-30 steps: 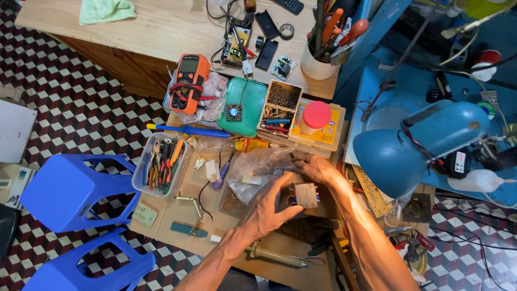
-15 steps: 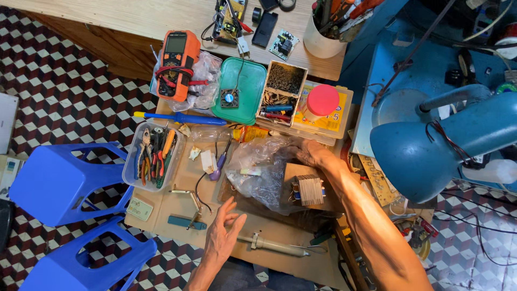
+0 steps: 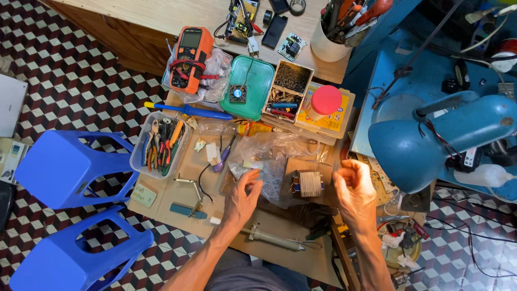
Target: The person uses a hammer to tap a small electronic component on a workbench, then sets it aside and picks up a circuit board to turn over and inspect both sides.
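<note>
Both hands hover over the cluttered surface (image 3: pixel 177 188): the left hand (image 3: pixel 243 195) has a narrow grip, its fingertips pinching the edge of a crumpled clear plastic bag (image 3: pixel 269 156), while the right hand (image 3: pixel 353 188) is loosely curled with the fingers bent inward and holds nothing that I can see. Between the two hands, just beside the bag, a small transformer (image 3: pixel 309 183) with a pale laminated core sits on a brown board (its wires show at the left side). Below the left wrist lies a grey soldering tool (image 3: pixel 272 238), and to the left of it a small teal tool (image 3: pixel 188 210) and a bent metal piece rest on the surface. Further left, a clear tray (image 3: pixel 159 145) holds pliers and cutters with red, orange and green handles, and a blue screwdriver (image 3: pixel 186 110) lies just above that tray. Beyond it are an orange multimeter (image 3: pixel 189 56) lying on a plastic bag, a green lid (image 3: pixel 250 89) carrying a small fan, a compartment box (image 3: pixel 285 89) of small parts, and a jar with a red cap (image 3: pixel 326 99) standing on a yellow box. A white cup (image 3: pixel 328 48) full of tools stands on the wooden desk at the top. A blue desk lamp (image 3: pixel 436 140) reaches in from the right, its shade near the right hand, and two blue plastic stools (image 3: pixel 64 215) stand on the chequered floor at the left.
</note>
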